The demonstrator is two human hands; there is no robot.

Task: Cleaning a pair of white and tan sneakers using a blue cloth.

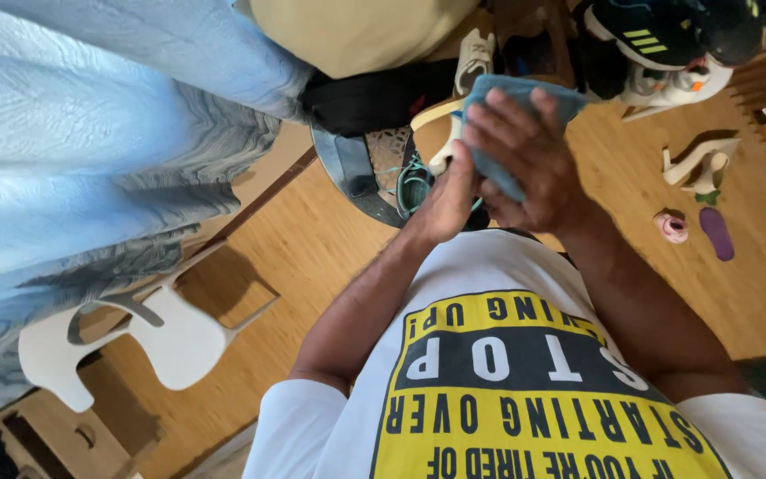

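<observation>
My left hand grips a tan shoe with a pale sole, held up in front of my chest. My right hand presses a grey-blue cloth against the shoe, and the cloth drapes over its upper part. The two hands touch each other around the shoe, so most of it is hidden behind fingers and cloth. My white shirt with a yellow and black print fills the lower part of the view.
Black sneakers with green stripes lie in a pile beyond my hands, above a teal-laced shoe and a black bag. A cream high heel, a pink item and a purple insole lie on the wooden floor. At left are a white plastic chair and pale blue fabric.
</observation>
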